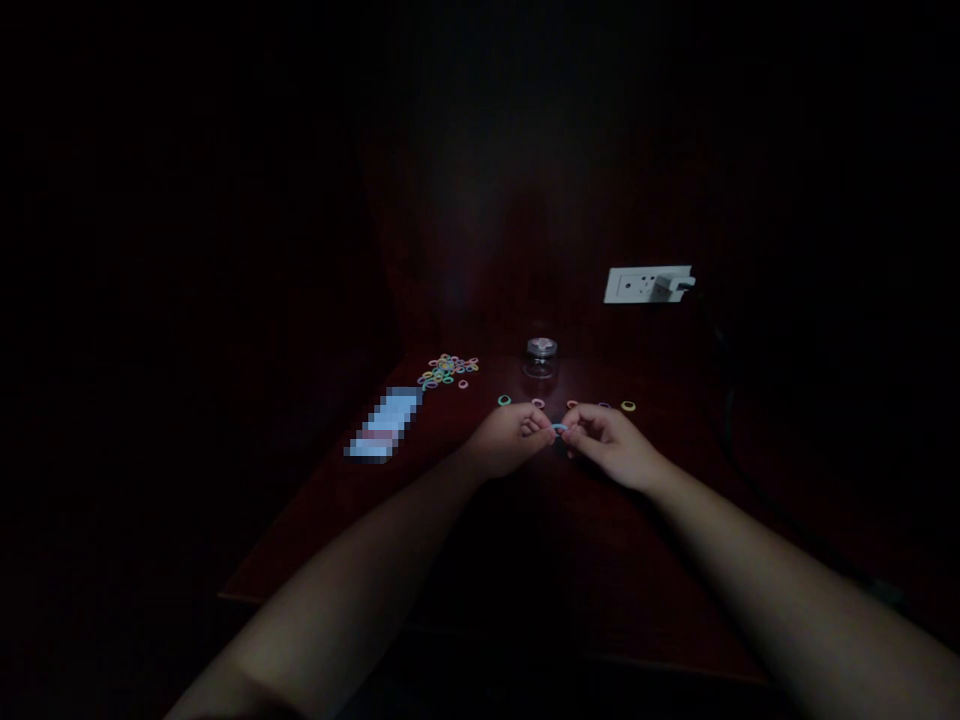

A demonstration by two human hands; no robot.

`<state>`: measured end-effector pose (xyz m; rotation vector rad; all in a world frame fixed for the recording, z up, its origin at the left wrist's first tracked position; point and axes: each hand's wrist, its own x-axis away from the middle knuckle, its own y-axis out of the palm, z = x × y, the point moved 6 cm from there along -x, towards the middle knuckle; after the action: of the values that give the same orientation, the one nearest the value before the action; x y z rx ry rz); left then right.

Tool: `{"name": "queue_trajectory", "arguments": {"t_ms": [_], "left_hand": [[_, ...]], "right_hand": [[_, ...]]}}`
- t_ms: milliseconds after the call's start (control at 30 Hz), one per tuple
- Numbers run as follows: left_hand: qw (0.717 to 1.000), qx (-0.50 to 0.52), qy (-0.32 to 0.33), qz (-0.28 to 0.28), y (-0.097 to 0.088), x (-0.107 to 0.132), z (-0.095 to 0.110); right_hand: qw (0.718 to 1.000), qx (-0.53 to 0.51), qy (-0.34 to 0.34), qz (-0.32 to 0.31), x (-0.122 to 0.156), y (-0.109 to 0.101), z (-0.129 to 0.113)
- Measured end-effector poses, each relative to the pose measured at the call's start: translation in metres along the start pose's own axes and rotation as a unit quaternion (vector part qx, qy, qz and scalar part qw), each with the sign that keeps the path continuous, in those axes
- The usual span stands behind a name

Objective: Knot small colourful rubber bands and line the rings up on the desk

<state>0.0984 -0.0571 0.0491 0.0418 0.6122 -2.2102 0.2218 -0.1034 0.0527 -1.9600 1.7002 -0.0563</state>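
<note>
Between my two hands is a light blue hair tie (pixel 559 428), pinched at both sides. My left hand (pixel 511 437) is closed on its left side, and my right hand (pixel 611 442) grips the right side with thumb and fingertips. Just beyond my hands, several small coloured hair ties lie in a loose row: a green hair tie (pixel 504 400) at the left, a pink hair tie (pixel 538 403), an orange one partly behind my right hand, and a yellow hair tie (pixel 628 406) at the right end.
A pile of coloured hair ties (pixel 448 370) lies at the back left of the dark red table (pixel 300 540). Nearer stands a blurred-out bright phone-like slab (pixel 384 425). A small clear lidded jar (pixel 541 358) is behind the row. A wall socket (pixel 648 284) holds a plug with a dark cable.
</note>
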Motion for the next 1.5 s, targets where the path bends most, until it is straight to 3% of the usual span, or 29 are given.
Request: {"name": "queue_trajectory", "arguments": {"t_ms": [433,700,967,1233,1500], "left_hand": [[0.999,-0.032,0.009,-0.025,-0.002,0.002,0.003],[0.999,0.001,-0.028,-0.032,0.006,0.003,0.001],[0.998,-0.009,-0.032,-0.049,0.003,0.004,0.000],[0.999,0.011,-0.032,0.004,0.001,0.004,-0.001],[1.000,0.010,0.003,0.010,0.001,0.002,0.002]], "right_hand": [[0.991,0.100,-0.022,0.091,-0.003,-0.022,0.012],[0.998,0.061,0.009,0.014,-0.001,0.004,0.002],[0.992,0.092,-0.004,0.082,-0.004,-0.020,0.014],[0.999,0.049,0.008,-0.016,0.001,0.006,0.007],[0.999,0.039,0.011,-0.024,0.001,0.007,0.009]]}}
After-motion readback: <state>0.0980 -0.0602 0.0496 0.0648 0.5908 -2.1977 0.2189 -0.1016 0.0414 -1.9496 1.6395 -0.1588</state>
